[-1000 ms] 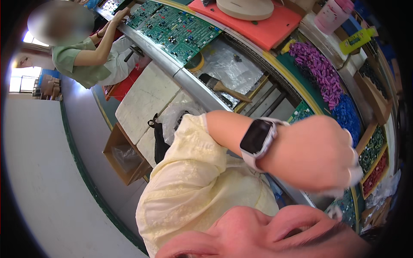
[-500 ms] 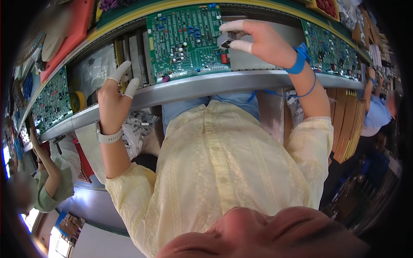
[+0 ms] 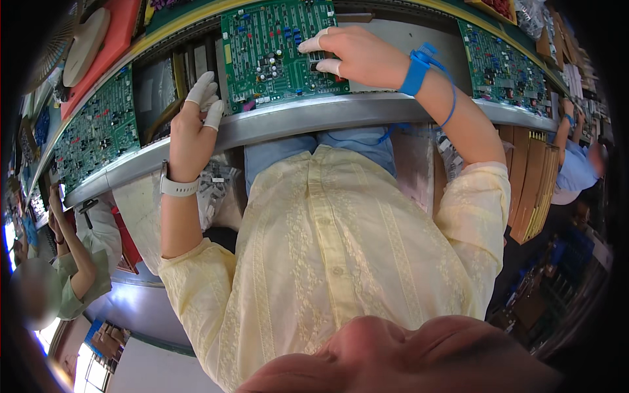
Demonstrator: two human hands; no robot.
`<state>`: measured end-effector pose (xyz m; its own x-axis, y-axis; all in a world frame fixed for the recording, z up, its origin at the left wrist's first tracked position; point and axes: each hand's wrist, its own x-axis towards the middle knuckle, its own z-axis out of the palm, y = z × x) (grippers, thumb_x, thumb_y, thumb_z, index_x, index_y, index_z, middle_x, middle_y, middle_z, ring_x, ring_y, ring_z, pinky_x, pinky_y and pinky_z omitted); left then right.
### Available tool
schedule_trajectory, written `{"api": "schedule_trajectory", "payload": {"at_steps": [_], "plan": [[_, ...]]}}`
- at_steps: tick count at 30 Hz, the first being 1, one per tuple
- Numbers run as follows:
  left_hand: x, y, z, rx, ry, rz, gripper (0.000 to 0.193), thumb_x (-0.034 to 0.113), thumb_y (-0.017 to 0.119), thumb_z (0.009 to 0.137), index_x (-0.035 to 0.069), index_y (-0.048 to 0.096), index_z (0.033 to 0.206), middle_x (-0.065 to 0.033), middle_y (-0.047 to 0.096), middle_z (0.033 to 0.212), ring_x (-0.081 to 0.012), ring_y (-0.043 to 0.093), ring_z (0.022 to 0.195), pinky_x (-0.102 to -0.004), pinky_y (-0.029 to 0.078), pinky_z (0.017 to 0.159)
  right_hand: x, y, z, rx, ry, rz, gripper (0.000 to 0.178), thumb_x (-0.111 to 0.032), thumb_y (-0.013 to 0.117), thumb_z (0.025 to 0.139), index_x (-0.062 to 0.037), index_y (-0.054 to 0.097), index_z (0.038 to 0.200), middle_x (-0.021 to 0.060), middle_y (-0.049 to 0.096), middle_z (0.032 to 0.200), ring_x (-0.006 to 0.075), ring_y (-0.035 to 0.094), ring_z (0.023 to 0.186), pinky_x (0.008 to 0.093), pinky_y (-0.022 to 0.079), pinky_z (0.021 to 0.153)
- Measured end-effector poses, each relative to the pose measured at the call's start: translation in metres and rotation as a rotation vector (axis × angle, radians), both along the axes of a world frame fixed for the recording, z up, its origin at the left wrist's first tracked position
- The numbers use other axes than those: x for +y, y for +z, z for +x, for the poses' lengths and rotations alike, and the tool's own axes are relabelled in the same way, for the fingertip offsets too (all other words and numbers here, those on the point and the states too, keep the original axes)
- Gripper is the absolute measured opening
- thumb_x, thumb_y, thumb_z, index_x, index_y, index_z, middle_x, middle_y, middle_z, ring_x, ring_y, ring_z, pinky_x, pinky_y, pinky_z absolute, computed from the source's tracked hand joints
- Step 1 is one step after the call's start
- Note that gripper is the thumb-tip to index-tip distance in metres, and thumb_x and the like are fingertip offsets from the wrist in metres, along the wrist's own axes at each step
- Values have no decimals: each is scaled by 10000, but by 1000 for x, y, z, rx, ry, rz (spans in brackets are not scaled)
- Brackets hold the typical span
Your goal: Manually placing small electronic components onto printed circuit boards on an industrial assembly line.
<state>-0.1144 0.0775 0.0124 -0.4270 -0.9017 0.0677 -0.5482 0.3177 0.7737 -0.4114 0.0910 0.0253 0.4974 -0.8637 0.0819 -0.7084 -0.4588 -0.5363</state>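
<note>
A green circuit board (image 3: pixel 262 82) full of small parts lies in the line in front of me. Over its right part is my right hand (image 3: pixel 367 57), wearing white finger cots and a blue wrist strap (image 3: pixel 414 73). Its finger and thumb are closed about a grey and black boxy component (image 3: pixel 317 60), low against the board; whether its pins sit in the board is hidden. By the board's lower left corner, my left hand (image 3: pixel 194 131), also in white finger cots, has its fingers partly apart, with nothing visible in them.
More boards lie along the line, one at left (image 3: pixel 98 131) and one at right (image 3: pixel 504 69). A metal rail (image 3: pixel 282 118) runs along the near edge. Co-workers sit at far left (image 3: pixel 82 268) and far right (image 3: pixel 576 160). Cardboard sheets (image 3: pixel 527 183) stand below the rail.
My right hand has carried the component left, from the board's right edge onto the board. My left hand has moved right, closer to the board. The left board has shifted right.
</note>
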Motion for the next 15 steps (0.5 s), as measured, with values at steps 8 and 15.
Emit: {"api": "schedule_trajectory", "payload": {"at_steps": [8,15], "plan": [[5,6,-3,-6,-24,-17,441,48,551,844,37,447,1273,-198,597,1102,-268,605,1000,-316,487,809,3,7,2,24,-2,-18,318,-96,583,807,-44,571,1120,148,581,919,270,600,654,383,483,675],[10,19,-6,-41,-57,-48,446,45,558,835,35,451,1268,-193,618,1056,-266,625,947,-306,492,778,3,9,6,70,15,-130,313,-106,576,808,-49,567,1115,142,589,961,303,588,834,386,478,753]]}}
